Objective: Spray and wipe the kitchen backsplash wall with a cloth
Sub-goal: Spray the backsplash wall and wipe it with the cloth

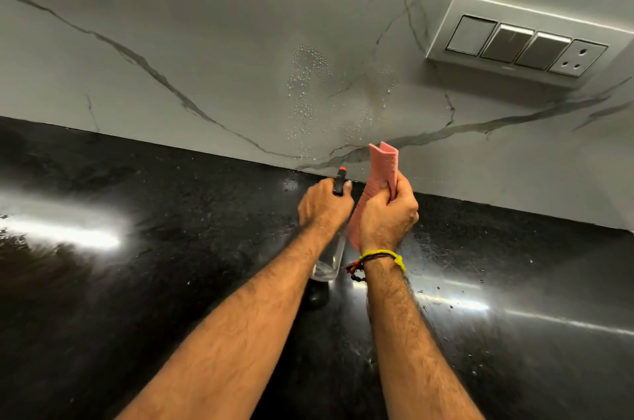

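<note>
The backsplash wall [206, 42] is grey marble with dark veins, and a patch of spray droplets [308, 90] clings to its middle. My left hand [322, 206] grips a clear spray bottle [331, 258] by its black head with a red nozzle tip, the bottle's base standing on or just above the counter. Just to its right, my right hand [387, 213] holds a folded pink cloth [382, 165] upright, its top edge just in front of the wall's lower part. Both hands are close together, below the wet patch.
A glossy black stone counter [154, 282] runs along the wall's base, with bright light glare and scattered droplets. A white switch plate [521, 42] with three switches and a socket is mounted on the wall at upper right, near the wet area.
</note>
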